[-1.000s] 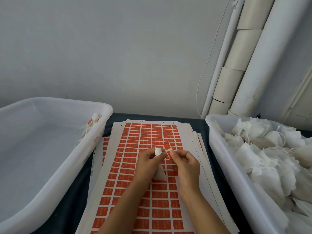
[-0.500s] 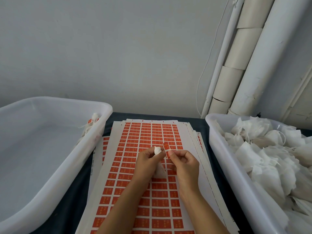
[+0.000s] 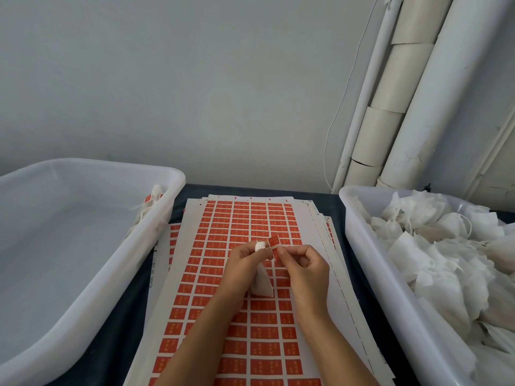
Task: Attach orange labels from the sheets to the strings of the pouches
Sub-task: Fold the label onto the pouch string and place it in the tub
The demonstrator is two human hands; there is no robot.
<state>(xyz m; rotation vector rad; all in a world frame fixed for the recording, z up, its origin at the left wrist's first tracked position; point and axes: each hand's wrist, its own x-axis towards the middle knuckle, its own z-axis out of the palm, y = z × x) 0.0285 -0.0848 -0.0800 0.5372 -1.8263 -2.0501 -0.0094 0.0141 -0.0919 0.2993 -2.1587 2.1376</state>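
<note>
On the dark surface, the two white tubs flank the stack of label sheets: the right tub, at 3 o'clock, is heaped with unlabelled pouches, while the left tub, at 9 o'clock, shows only a finished one or two at its far rim — so I judge the job barely begun.

Above the sheets' middle, the left hand grips one pouch in a pinch near its top, the body hanging below the fingers. The right hand, fingers curled, pinches an orange label just at 3 o'clock of the pouch top.

The string itself is too fine to make out. The likely failure is the sticky label folding off-centre and missing the string, or sticking to a fingertip — a slack string or rushed fold would cause either.
</note>
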